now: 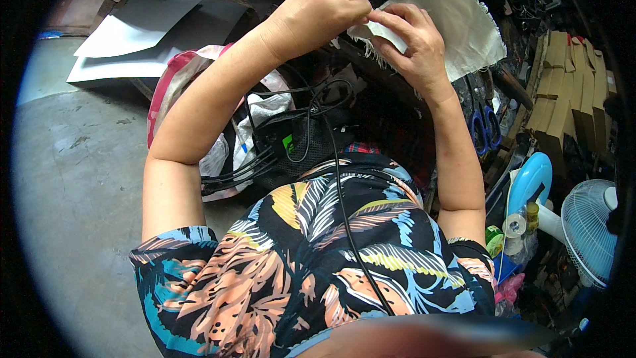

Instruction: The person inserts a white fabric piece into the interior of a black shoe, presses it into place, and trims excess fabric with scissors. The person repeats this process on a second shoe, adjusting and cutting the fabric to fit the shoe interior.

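At the top of the head view, my left hand point(329, 8) is closed in a pinch, its fingertips meeting my right hand's. Whatever sits between those fingertips is too small to make out. My right hand point(415, 45) has its fingers bent around a white cloth point(464, 33) with frayed edges. A fringed corner of it shows between thumb and index finger, while the larger part spreads out behind the hand to the right.
White sheets point(142, 33) lie at the upper left. Black cables point(255, 169) and a bag with a pink edge point(159, 96) are below my left forearm. To the right are purple-handled scissors point(485, 129), folded cardboard point(560, 89) and a blue-and-white fan point(588, 231).
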### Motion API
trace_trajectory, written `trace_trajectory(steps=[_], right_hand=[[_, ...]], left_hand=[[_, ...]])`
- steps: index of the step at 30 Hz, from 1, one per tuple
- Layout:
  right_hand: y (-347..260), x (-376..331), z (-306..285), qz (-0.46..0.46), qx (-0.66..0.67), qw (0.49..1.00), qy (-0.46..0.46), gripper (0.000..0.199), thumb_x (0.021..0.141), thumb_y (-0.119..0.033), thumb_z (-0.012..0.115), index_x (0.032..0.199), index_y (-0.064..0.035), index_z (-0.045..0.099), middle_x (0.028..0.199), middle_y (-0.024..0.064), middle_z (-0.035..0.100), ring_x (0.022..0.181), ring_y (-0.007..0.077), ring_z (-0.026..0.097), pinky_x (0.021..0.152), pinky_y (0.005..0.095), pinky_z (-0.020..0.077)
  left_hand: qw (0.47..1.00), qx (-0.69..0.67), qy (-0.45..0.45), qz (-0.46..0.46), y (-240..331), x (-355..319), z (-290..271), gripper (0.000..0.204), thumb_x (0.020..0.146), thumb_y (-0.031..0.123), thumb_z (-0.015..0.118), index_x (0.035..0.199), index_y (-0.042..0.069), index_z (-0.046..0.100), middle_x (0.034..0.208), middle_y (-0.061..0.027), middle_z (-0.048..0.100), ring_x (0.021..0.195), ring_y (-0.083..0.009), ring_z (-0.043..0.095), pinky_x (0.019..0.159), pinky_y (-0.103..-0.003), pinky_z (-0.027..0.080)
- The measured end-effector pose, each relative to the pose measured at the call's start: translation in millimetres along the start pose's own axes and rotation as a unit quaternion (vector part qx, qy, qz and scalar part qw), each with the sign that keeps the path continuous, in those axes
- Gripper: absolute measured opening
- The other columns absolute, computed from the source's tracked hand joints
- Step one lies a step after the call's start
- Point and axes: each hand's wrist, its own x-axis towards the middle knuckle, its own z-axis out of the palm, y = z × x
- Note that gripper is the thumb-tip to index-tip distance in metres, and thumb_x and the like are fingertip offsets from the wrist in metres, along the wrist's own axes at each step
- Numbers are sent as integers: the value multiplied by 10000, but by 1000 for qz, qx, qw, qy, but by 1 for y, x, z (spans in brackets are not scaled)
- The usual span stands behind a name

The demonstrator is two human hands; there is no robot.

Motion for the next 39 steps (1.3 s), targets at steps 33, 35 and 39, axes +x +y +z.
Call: trace_trajectory(steps=[33, 35, 39], right_hand=[[-10, 1, -4, 18, -29, 999, 10, 427, 756, -415, 820, 994, -78, 713, 1007, 46, 703, 909, 250, 658, 795, 369, 544], [-10, 1, -1, -6, -59, 998, -8, 383, 764, -396, 814, 954, -76, 726, 1011, 44, 702, 914, 254, 655, 796, 380, 544], [-3, -3, 0, 268, 292, 915, 69, 170, 924, -173, 712, 1015, -30, 731, 969, 24, 716, 879, 119, 650, 800, 256, 515]], left_hand=[[978, 68, -68, -185, 10, 2, 7, 434, 712, 363, 819, 1015, 84, 682, 978, -108, 621, 958, -298, 649, 807, -415, 533], [975, 72, -69, -199, 10, 5, 7, 433, 700, 389, 825, 974, 86, 681, 950, -104, 626, 934, -296, 654, 807, -411, 537], [974, 62, -72, -207, 9, 7, 8, 399, 714, 376, 815, 940, 78, 676, 925, -111, 629, 915, -306, 658, 796, -415, 540]])
